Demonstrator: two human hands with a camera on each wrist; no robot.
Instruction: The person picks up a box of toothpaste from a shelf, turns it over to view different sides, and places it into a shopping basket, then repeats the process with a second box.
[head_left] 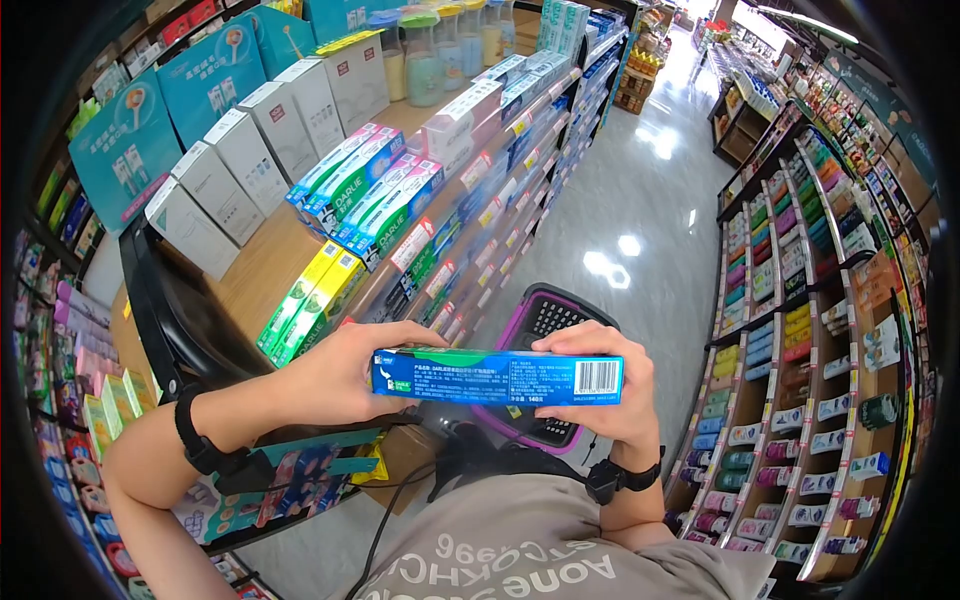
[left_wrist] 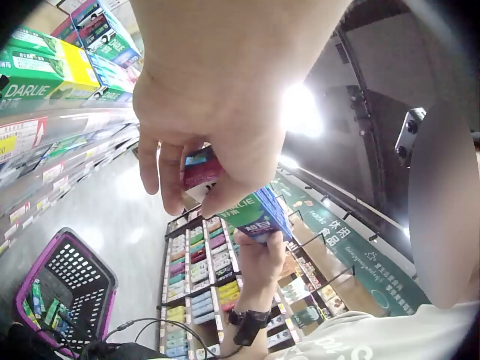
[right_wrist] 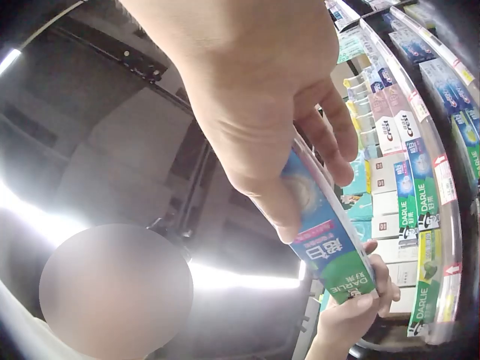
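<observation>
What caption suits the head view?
Left hand and right hand hold a blue box, barcode showing, in a shop aisle.

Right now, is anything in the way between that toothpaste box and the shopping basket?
Nothing visible blocks it. The left hand and right hand hold the toothpaste box above the basket, with seemingly only air between.

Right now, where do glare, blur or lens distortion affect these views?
Head view: fisheye curvature and dark corners, glare spots on the floor, but crisp barcode on the box. Left wrist view: a blown-out lamp beside the left hand, blurred oval far right. Right wrist view: strip lights glaring, blurred oval lower left.
</observation>
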